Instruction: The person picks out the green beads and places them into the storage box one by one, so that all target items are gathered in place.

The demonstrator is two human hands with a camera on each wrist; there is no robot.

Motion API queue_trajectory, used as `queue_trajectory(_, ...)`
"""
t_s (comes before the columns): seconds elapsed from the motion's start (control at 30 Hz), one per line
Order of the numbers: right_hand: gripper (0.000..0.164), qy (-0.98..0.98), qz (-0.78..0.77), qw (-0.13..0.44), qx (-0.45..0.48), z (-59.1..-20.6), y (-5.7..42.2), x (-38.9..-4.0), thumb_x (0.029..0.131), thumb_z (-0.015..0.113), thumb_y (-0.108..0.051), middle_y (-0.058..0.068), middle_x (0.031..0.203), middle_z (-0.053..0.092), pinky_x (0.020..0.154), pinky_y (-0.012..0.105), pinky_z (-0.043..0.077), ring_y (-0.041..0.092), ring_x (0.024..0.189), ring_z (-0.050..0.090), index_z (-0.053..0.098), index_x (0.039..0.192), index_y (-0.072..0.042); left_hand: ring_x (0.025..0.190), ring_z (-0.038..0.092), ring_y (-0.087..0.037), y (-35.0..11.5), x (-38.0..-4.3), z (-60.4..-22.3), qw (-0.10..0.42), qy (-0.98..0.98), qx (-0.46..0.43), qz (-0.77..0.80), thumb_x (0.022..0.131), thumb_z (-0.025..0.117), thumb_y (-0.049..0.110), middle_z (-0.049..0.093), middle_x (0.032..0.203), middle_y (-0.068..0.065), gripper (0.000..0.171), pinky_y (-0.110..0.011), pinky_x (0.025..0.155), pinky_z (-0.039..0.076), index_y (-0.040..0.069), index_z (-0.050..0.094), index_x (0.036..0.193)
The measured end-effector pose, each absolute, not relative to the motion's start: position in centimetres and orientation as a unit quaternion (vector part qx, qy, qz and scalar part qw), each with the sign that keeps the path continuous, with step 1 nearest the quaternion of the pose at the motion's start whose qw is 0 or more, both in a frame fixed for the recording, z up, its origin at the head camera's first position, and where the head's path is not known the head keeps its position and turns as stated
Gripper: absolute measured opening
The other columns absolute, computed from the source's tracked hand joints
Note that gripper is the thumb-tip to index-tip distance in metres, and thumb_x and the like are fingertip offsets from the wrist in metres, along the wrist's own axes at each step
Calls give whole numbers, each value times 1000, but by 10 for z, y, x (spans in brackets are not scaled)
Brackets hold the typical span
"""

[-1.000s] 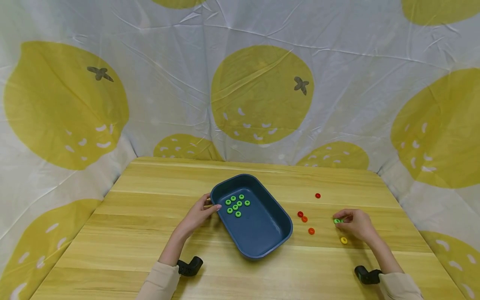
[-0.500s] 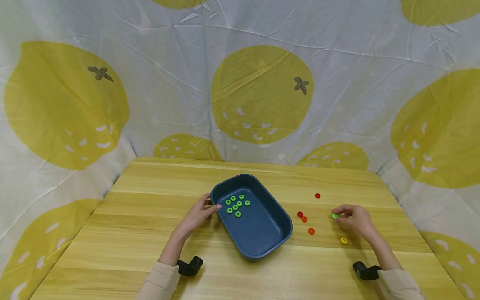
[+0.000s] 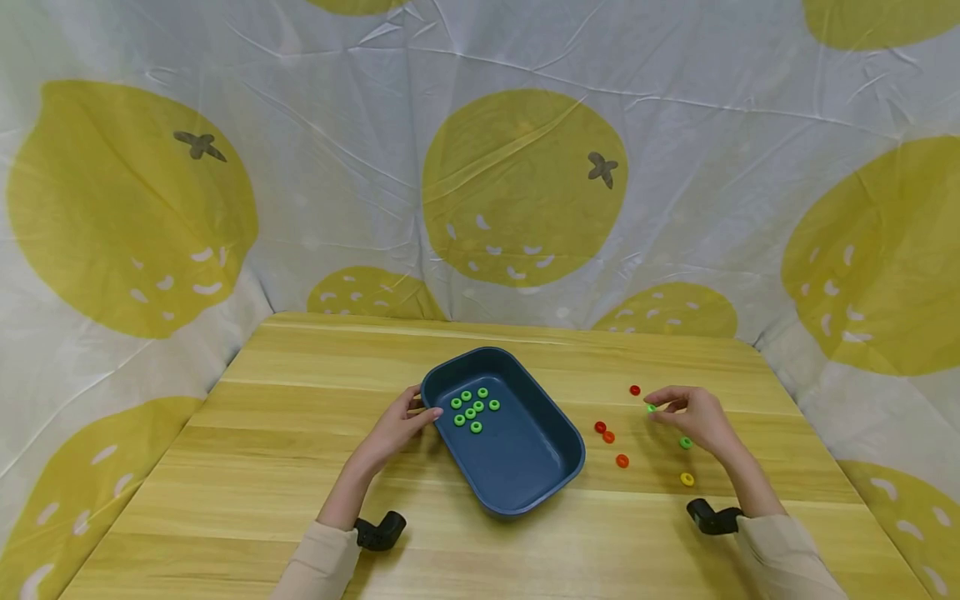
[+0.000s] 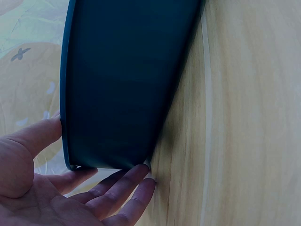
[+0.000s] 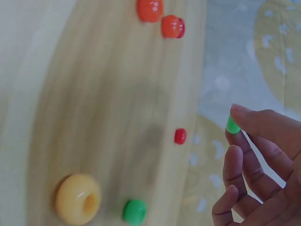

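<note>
A dark blue rectangular basin (image 3: 517, 467) stands at an angle on the table, with several green ring beads (image 3: 470, 413) lying towards its far left end. My left hand (image 3: 397, 427) holds that end, thumb on the rim and the other fingers against the outer wall (image 4: 127, 94). Between thumb and index finger my right hand (image 3: 697, 417) pinches one more green bead (image 5: 233, 124), raised above the table right of the basin. Below that hand lie a second loose green bead (image 3: 686, 442) and a yellow bead (image 3: 687, 479).
Two orange beads (image 3: 622, 460) and two red beads (image 3: 635, 390) lie on the wooden table (image 3: 300, 417) between the basin and my right hand. A lemon-print cloth (image 3: 345, 208) hangs behind the table and along its sides. Each wrist wears a black camera mount (image 3: 381, 531).
My right hand has lifted the green bead and carried it up, away from me and slightly left, uncovering another green bead on the table. The left hand and basin stay put.
</note>
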State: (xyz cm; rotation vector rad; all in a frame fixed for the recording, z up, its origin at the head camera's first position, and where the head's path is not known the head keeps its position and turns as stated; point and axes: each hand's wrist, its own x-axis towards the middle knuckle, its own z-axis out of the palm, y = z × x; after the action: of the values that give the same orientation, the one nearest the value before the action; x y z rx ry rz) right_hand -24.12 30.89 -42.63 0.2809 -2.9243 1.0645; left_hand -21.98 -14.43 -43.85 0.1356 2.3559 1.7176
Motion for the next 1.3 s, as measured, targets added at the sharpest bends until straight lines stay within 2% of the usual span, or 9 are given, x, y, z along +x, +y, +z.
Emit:
queue_trajectory(0.3,21,-926,360,20,112,-408,282,-255,83,72,-15,14,99,71,60,22,48,6,74,59,71,101,-6,128,41,-47,-144,-219,-437,116,802,42,584,96,54,20,41,138,-31,58,-54,101,40,-2,28,143)
queue_trajectory(0.9,22,-902,400,20,160,-386,217,-280,81,74,-15,15,105,69,56,23,46,17,77,62,72,101,-8,126,43,-46,-145,-219,-438,113,801,46,586,96,54,20,42,137,-30,58,-53,101,40,-2,30,143)
queue_trajectory(1.3,18,-882,421,7,211,-377,167,-288,80,73,-11,11,103,70,62,26,50,20,78,62,72,99,-9,127,43,-46,-145,-220,-439,113,804,38,582,95,55,20,42,138,-30,57,-54,101,40,-1,31,143)
